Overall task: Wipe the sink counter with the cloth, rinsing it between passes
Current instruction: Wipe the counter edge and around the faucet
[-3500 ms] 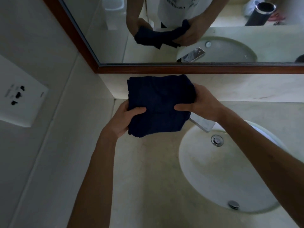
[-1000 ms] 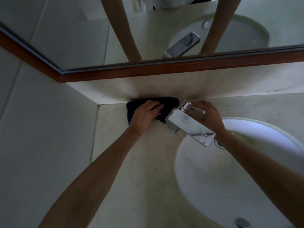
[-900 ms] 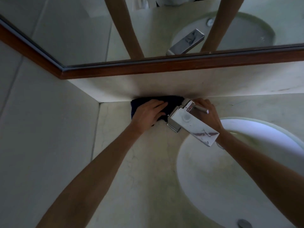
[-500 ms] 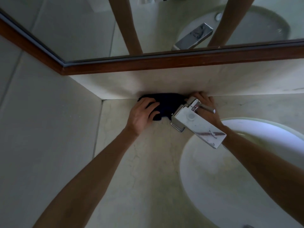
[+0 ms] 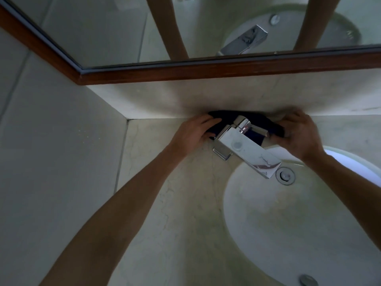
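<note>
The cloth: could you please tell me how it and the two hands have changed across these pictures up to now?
The cloth, first held up folded in both hands, went down to the counter and slid right behind the faucet. The right hand has now gripped its right end; the left hand stays on its left end. Faucet and basin are unchanged.

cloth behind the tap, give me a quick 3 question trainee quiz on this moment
1. True or false: the dark cloth lies in the basin.
2. Which hand grips the cloth's end on the lever side of the faucet? A left hand B right hand
3. Fill in: the cloth runs along the counter behind the ____.

Key: 1 false; 2 B; 3 faucet
</note>
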`<action>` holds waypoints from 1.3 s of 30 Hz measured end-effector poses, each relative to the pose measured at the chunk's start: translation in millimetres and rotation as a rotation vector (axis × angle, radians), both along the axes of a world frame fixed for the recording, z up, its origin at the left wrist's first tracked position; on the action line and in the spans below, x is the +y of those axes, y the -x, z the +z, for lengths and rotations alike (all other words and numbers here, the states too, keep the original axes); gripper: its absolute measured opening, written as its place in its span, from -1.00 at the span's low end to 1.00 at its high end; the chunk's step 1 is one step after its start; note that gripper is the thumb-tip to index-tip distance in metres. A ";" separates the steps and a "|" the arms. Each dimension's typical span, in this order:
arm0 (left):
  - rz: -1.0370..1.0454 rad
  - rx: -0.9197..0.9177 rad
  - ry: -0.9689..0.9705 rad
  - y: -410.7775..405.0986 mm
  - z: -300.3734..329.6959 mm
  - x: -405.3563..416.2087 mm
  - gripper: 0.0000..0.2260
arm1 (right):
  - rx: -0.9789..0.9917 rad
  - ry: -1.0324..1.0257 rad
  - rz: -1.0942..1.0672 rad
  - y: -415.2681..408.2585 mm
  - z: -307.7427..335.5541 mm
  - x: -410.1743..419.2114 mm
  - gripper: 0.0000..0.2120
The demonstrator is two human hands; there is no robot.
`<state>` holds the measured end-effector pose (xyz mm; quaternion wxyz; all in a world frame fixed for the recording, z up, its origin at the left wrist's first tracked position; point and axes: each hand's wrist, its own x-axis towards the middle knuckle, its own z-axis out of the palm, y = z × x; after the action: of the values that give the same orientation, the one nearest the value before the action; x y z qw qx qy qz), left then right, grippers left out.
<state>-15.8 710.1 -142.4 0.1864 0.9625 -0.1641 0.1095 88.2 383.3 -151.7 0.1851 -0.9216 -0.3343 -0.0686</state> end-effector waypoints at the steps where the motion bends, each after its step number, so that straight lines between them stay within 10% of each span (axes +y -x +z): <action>1: -0.030 0.034 0.011 -4.1 2.2 -1.5 -0.59 | 0.005 0.018 -0.008 1.6 3.1 -4.9 -0.57; 8: 0.125 0.002 0.110 20.8 3.7 22.6 -0.56 | -0.018 0.054 -0.099 33.4 25.7 16.7 -0.26; 21: 0.480 0.018 0.119 68.5 4.1 -10.9 -0.75 | -0.110 0.104 0.228 11.8 5.2 61.6 -0.60; 33: 0.679 0.061 0.178 107.8 0.0 -68.1 -0.80 | 0.073 0.259 0.004 9.7 15.4 -9.9 -0.42; 39: 0.758 0.065 0.216 139.0 -1.6 -78.1 -0.80 | 0.114 0.220 0.229 30.0 15.6 1.8 -0.40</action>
<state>-154.9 632.0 -144.0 0.2379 0.9327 0.2212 0.1568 58.2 385.1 -136.1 0.1085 -0.8945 -0.4316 0.0425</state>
